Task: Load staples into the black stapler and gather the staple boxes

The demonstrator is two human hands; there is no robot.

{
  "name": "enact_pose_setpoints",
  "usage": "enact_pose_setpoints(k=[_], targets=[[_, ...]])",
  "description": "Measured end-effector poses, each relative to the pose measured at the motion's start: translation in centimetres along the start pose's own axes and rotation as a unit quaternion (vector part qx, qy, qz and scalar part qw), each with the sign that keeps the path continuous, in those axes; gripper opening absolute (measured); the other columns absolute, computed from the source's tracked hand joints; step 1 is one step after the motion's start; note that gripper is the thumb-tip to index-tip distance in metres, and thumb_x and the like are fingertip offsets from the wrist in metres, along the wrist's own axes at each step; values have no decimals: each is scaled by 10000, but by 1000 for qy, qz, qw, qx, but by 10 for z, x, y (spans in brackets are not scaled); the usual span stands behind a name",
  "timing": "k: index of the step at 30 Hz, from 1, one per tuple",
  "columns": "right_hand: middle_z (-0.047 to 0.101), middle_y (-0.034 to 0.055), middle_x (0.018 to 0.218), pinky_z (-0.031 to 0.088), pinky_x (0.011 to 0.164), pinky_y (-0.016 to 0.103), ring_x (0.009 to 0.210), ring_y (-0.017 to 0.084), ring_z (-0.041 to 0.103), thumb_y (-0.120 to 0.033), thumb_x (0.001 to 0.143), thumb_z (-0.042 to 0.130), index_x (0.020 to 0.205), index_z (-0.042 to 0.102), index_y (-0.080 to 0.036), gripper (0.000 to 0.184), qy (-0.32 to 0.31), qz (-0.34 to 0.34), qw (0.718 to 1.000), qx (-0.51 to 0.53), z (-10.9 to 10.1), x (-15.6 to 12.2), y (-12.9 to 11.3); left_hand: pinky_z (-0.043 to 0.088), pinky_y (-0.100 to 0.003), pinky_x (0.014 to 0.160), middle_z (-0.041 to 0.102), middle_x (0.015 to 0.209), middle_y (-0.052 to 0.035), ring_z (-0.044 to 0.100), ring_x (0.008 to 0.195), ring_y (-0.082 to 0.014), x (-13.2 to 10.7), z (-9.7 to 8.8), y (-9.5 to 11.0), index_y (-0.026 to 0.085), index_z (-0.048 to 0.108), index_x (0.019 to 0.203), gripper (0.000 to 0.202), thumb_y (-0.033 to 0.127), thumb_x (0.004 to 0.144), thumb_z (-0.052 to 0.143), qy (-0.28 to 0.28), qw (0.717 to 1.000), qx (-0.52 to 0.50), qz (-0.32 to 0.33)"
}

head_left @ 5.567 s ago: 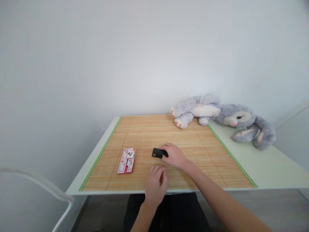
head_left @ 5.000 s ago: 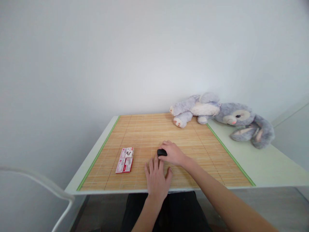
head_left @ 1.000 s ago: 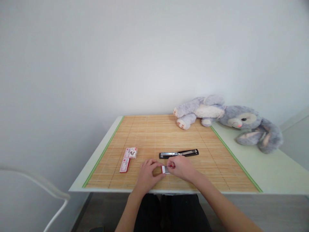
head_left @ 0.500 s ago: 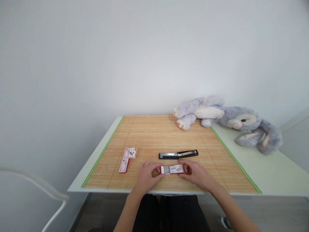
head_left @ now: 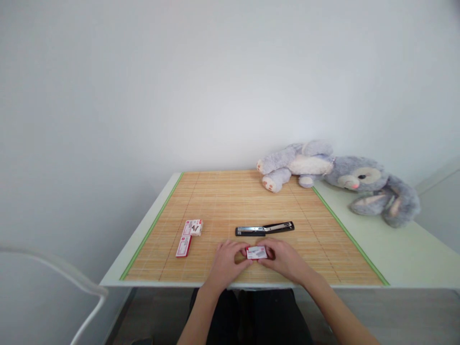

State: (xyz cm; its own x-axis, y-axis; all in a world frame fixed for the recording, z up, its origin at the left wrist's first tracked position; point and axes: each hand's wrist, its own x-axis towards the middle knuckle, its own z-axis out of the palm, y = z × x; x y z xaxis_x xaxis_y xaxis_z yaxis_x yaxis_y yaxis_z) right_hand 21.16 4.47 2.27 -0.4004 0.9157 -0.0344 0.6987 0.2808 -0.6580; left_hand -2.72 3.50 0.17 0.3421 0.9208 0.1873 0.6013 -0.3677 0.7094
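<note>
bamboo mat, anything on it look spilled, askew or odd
Two things stand out. The plush rabbit lies sideways across the right edge of the bamboo mat, an odd neighbour for stationery, and the stapler is splayed wide open. The small box between left hand and right hand looks undamaged; nothing looks spilled.

Pale counter (head_left: pixel 406 261); plain whitish wall (head_left: pixel 230 86) rises behind it, continues to its left. Grey floor (head_left: pixel 395 309) below counter, faintly streaked. Curved white tube or cable (head_left: pixel 53 265) left of counter. Light is soft, diffuse.
</note>
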Motion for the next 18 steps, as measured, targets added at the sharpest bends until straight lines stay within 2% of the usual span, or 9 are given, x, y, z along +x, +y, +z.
enact_pose_setpoints(k=[3, 5, 8, 10, 13, 15, 18], targets=[[699, 4, 852, 415, 677, 254, 746, 174, 607, -411, 838, 732, 1242, 700, -287, 424, 22, 10, 1000, -3, 0, -1, -2, 470, -365, 865, 715, 975, -3, 631, 934, -214, 0, -1, -9, 311, 697, 1147, 322, 473, 869, 713, 31, 998, -43, -26], [705, 5, 877, 411, 678, 254, 748, 169, 607, -425, 876, 699, 1260, 700, -310, 401, 31, 7, 999, -2, 0, 1, -6, 486, -358, 839, 695, 965, -16, 627, 905, -207, 5, -2, -17, 276, 683, 1121, 284, 471, 920, 640, 86, 994, -42, -58], [714, 1, 884, 405, 706, 254, 778, 168, 614, -377, 912, 664, 1140, 756, -327, 251, 23, -18, 1000, -9, 0, 6, -12, 448, -426, 1002, 667, 1161, -49, 585, 1115, -249, 19, -4, -26, 275, 641, 1225, 393, 444, 875, 699, 147, 987, 28, -59], [708, -2, 856, 392, 700, 254, 767, 164, 611, -344, 917, 656, 1056, 778, -316, 187, 16, -27, 999, -23, 0, 12, -14, 378, -468, 1100, 616, 1319, -53, 515, 1253, -271, 29, -5, -29, 304, 624, 1286, 486, 433, 835, 749, 136, 987, 73, -45], [686, -3, 810, 365, 668, 257, 727, 156, 592, -331, 916, 656, 986, 783, -295, 149, 15, -27, 998, -53, 0, 22, -16, 325, -486, 1149, 565, 1432, -20, 453, 1337, -270, 40, -6, -30, 339, 678, 1213, 376, 426, 853, 738, 93, 990, 94, -39], [684, 1, 810, 370, 678, 257, 734, 157, 587, -349, 926, 644, 1005, 774, -283, 166, 28, -29, 997, -62, -3, 29, -15, 307, -495, 1164, 540, 1478, -1, 421, 1375, -270, 42, -6, -30, 346, 708, 1162, 320, 432, 855, 739, 71, 993, 91, -37], [696, 16, 820, 384, 693, 255, 750, 161, 588, -398, 962, 589, 1051, 766, -257, 243, 52, -24, 996, -62, -8, 38, -13, 282, -508, 1188, 507, 1524, 11, 379, 1423, -271, 37, -7, -28, 356, 719, 1163, 339, 446, 839, 758, 56, 994, 86, -29]])
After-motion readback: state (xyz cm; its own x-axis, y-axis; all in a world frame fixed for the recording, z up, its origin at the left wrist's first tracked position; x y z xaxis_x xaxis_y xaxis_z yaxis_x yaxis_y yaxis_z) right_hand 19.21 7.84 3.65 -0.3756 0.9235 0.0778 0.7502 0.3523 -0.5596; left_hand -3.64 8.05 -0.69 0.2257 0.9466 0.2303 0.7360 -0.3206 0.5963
